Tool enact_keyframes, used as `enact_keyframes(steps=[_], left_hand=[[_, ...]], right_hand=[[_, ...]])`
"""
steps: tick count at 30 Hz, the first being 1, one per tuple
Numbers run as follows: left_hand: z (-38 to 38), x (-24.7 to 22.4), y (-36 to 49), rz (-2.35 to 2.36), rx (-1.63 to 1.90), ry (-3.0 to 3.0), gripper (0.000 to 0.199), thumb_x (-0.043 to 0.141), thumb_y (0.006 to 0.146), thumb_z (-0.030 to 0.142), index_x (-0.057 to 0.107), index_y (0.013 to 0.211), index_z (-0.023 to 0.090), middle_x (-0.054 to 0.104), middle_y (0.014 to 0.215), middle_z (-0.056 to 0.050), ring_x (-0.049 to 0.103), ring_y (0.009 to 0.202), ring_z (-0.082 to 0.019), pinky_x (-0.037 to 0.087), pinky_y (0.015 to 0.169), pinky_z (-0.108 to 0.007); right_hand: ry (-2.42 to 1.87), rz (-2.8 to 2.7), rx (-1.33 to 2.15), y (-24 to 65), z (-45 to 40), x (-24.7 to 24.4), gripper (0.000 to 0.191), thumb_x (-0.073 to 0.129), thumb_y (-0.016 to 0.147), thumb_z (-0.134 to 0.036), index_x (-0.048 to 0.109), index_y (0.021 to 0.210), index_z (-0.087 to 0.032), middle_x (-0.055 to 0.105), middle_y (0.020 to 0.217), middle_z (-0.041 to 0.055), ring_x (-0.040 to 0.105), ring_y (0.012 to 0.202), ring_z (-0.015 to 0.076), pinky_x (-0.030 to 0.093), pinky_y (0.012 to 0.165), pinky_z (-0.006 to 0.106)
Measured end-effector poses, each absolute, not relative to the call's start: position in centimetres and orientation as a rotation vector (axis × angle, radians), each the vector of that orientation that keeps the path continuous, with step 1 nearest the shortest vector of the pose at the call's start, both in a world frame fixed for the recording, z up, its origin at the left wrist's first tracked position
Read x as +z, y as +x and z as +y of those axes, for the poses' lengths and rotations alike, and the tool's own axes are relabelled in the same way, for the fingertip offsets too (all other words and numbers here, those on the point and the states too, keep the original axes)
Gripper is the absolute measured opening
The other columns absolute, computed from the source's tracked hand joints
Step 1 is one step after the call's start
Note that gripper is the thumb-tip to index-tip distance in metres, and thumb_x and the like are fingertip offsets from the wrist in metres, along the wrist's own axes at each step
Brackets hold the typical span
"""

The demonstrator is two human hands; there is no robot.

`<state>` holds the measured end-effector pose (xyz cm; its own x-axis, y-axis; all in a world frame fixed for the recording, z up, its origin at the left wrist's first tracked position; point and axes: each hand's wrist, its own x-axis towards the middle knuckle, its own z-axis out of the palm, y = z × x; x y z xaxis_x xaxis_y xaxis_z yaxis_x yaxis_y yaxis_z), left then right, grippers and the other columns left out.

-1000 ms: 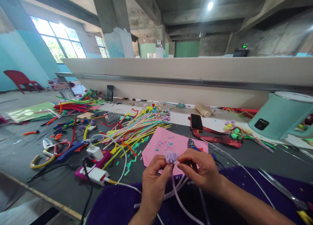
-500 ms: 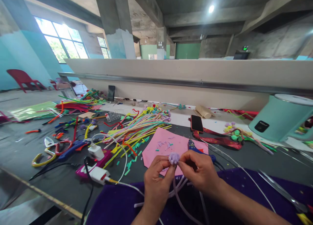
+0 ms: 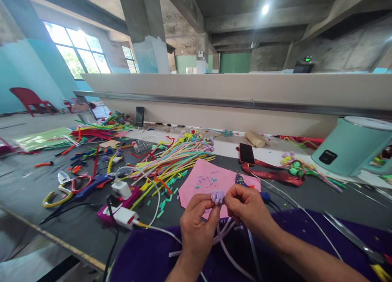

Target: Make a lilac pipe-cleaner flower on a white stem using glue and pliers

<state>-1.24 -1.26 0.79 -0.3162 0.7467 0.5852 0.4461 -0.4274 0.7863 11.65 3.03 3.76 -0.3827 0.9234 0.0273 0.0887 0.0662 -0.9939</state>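
A small lilac pipe-cleaner flower (image 3: 217, 196) is pinched between the thumb and fingers of my left hand (image 3: 199, 220). My right hand (image 3: 249, 206) is closed at the flower's right side, its thumb and forefinger pressed on a petal's edge. Below the hands, pale lilac pipe cleaners (image 3: 225, 249) hang down over dark purple cloth (image 3: 153, 255). Behind the flower lies a pink sheet (image 3: 192, 178) with small lilac and teal cut pieces on it. A blue-handled tool, perhaps a glue gun (image 3: 240, 180), is partly covered by my right hand.
Pliers (image 3: 58, 194) and a magenta power strip (image 3: 134, 198) with chargers and cables lie left. Bundled pipe cleaners (image 3: 171, 159) spread across the middle. A phone (image 3: 246, 154) with a red lanyard, a mint kettle-like appliance (image 3: 352, 149) and large scissors (image 3: 352, 237) are on the right.
Both hands stay at the flower. My right hand has shifted slightly, its fingers curled a little closer, and the flower's petals look slightly turned.
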Motion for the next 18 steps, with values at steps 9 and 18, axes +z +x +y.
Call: enact_keyframes(steps=[9,18], left_hand=[[-0.9,1.6,-1.9,1.251,1.657,1.12,0.012,0.063,0.071,0.024,0.065,0.061,0.017,0.057,0.066,0.0,0.05,0.068,-0.014,0.039,0.067,-0.025],[-0.8,1.8,-1.9,0.931,1.415,0.624,0.011,0.064,0.069,0.024,0.066,0.063,0.014,0.061,0.071,-0.003,0.051,0.067,-0.012,0.042,0.062,-0.023]], right_hand=[[-0.861,-1.623,1.384,12.8,3.4,4.2,0.031,0.054,0.078,-0.039,0.052,0.06,-0.015,0.051,0.045,-0.0045,0.041,0.034,0.0052,0.031,0.034,0.017],[-0.847,-1.748,1.234,12.8,3.8,3.1,0.029,0.051,0.081,-0.038,0.052,0.062,-0.016,0.048,0.048,-0.0039,0.041,0.038,0.0069,0.032,0.038,0.018]])
